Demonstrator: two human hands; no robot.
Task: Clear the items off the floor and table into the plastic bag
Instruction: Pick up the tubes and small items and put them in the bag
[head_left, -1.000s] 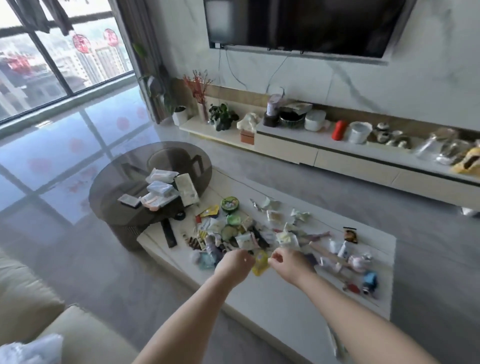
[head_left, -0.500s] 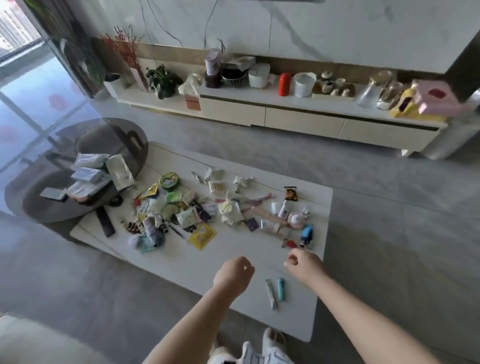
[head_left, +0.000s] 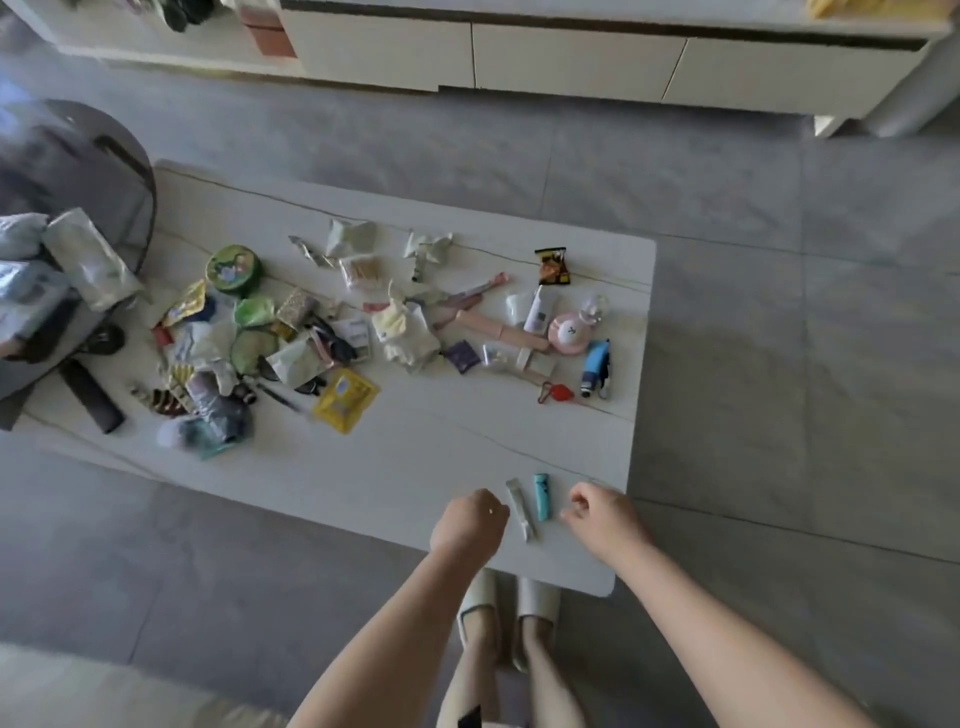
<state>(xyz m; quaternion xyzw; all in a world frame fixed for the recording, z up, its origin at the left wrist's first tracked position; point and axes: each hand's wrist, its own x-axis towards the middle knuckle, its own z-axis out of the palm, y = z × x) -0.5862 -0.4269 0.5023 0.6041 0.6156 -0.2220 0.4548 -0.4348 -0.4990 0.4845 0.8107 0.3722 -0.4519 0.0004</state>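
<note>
Little looks done: the table (head_left: 405, 467) carries a thick scatter of packets (head_left: 291, 332), no plastic bag is in view, and the left hand (head_left: 470, 522) and right hand (head_left: 602, 517), both loosely curled with empty grip, flank a teal tube (head_left: 541, 496).

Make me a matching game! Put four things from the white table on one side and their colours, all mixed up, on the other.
Things:
1. round tin
2. flat packet
3. small tube between the hands
4. little fan

Colours:
A. pink
B. light blue
C. green
D. yellow

Pairs: 1-C, 2-D, 3-B, 4-A
</note>
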